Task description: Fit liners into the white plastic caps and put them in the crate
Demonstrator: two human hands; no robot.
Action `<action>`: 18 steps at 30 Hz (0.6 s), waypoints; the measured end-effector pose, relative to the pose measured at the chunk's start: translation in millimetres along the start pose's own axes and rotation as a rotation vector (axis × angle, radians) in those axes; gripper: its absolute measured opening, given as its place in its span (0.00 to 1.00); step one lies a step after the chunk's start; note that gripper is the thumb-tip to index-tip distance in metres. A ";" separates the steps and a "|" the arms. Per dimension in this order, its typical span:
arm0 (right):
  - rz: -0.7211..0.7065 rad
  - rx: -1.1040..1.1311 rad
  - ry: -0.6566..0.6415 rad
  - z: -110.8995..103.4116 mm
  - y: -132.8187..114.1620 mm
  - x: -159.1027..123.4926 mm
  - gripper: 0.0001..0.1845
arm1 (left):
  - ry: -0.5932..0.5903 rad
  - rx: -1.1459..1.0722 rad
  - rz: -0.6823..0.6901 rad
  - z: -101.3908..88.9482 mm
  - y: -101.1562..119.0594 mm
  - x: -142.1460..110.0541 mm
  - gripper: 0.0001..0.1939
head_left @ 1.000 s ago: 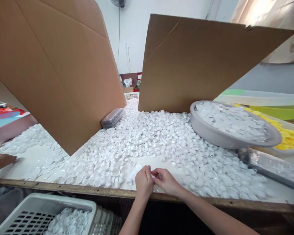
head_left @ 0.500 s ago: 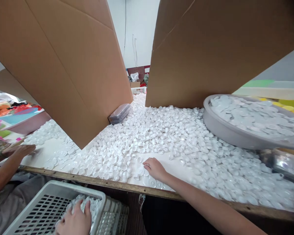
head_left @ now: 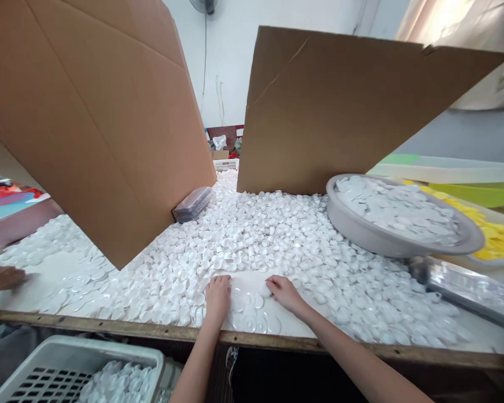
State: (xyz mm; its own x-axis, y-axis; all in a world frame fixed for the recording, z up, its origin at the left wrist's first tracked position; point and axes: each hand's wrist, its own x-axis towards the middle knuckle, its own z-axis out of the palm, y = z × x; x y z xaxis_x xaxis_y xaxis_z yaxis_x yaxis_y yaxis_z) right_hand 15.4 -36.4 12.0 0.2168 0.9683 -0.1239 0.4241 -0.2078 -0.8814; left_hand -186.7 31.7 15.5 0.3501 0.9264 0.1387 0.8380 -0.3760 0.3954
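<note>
A thick layer of small white plastic caps (head_left: 260, 235) covers the table. My left hand (head_left: 217, 299) rests at the near edge of the pile, its fingers bent down flat onto the caps. My right hand (head_left: 283, 294) lies a little to the right, with its fingertips on caps beside a small bare patch of tabletop (head_left: 252, 280). Several flat clear discs (head_left: 252, 319) lie between the hands near the wooden table edge (head_left: 109, 324). I cannot see anything gripped in either hand.
Two tall cardboard sheets (head_left: 109, 123) (head_left: 340, 112) stand on the table. A grey basin (head_left: 361, 229) of white discs sits right, yellow caps (head_left: 495, 235) behind it. A white basket (head_left: 46, 358) with caps is below left. Another person's hand (head_left: 0, 277) rests far left.
My left hand has come up from the white basket onto the table beside my right hand. The view has tilted back up.
</note>
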 end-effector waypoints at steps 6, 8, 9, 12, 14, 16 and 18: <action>0.221 0.099 0.126 -31.1 32.0 -9.9 0.12 | 0.090 -0.389 0.074 -6.9 48.9 8.8 0.18; 0.142 0.069 0.203 -32.8 27.4 -3.7 0.13 | -0.029 -0.389 0.157 1.3 74.7 9.8 0.17; 0.111 0.063 0.232 -33.4 24.1 -1.0 0.13 | -0.096 -0.360 0.196 8.0 84.6 9.4 0.16; 0.123 0.130 0.227 -35.4 17.3 1.4 0.14 | -0.234 -0.256 0.217 32.5 95.5 6.0 0.15; 0.165 0.203 0.153 -35.8 16.4 -1.0 0.13 | -0.249 -0.245 0.195 46.0 90.2 3.6 0.16; 0.199 0.269 0.069 -33.4 16.1 -3.3 0.13 | -0.235 -0.280 0.162 53.7 82.4 2.1 0.19; 0.218 0.302 0.000 -27.5 14.4 -2.8 0.11 | -0.228 -0.330 0.118 56.2 77.6 1.6 0.21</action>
State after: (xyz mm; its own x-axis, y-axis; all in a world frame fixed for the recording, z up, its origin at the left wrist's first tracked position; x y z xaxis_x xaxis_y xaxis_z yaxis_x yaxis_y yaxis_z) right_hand 45.0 -45.8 12.1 0.2739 0.9057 -0.3235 0.0895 -0.3589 -0.9291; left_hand -97.6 2.8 -4.7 0.5505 0.8347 0.0104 0.6207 -0.4177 0.6635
